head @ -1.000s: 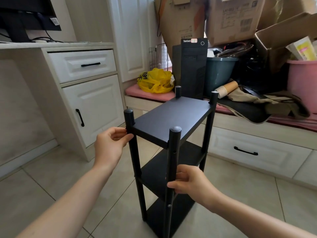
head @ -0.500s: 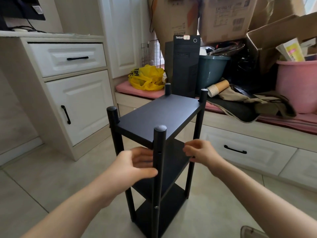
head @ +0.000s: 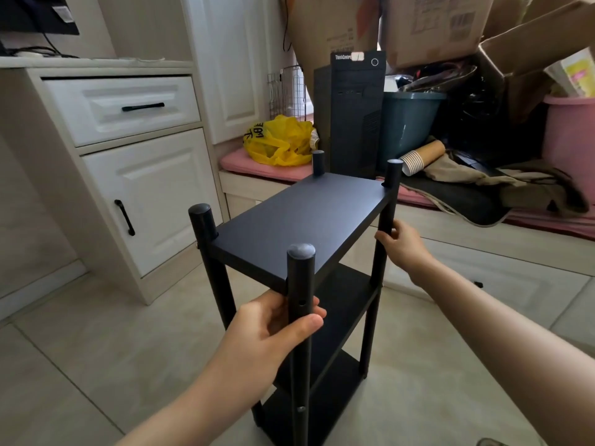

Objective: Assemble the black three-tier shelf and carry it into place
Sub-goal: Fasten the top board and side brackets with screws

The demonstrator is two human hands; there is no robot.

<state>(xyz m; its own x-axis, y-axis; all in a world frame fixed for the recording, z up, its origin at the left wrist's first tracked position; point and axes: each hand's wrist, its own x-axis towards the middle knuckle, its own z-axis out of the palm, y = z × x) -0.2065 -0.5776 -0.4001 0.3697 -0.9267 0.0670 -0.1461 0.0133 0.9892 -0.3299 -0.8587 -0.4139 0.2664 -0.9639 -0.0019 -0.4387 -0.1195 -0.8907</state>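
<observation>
On or just over the pale tiled floor (head: 96,365), centre of view: the black three-tier shelf (head: 306,214), upright, three boards set between four round posts whose capped tops rise a little above the top board. The nearest feet are cut off by the lower edge of the frame, so I cannot tell whether it rests on the tiles or is lifted clear. The left hand (head: 267,329) grips the nearest post (head: 301,278) just below the top board, thumb across the front and fingers curled round behind (two small holes in the post show right above the thumb). The right hand (head: 402,243) grips the far right post (head: 388,194), also below the top board, fingers wrapped round it from the outer side. Both forearms reach in from the bottom of the view. To the left, a white cabinet (head: 151,194) with one drawer above a door, both with black handles. Behind the shelf, a low bench with a pink cushion (head: 244,162) carries a yellow plastic bag (head: 280,140), a black computer tower (head: 354,117), a teal bin (head: 409,123) and a stack of paper cups (head: 418,156) lying on its side. Cardboard boxes (head: 434,24) are piled above, and a pink tub (head: 570,140) sits at the right edge.
</observation>
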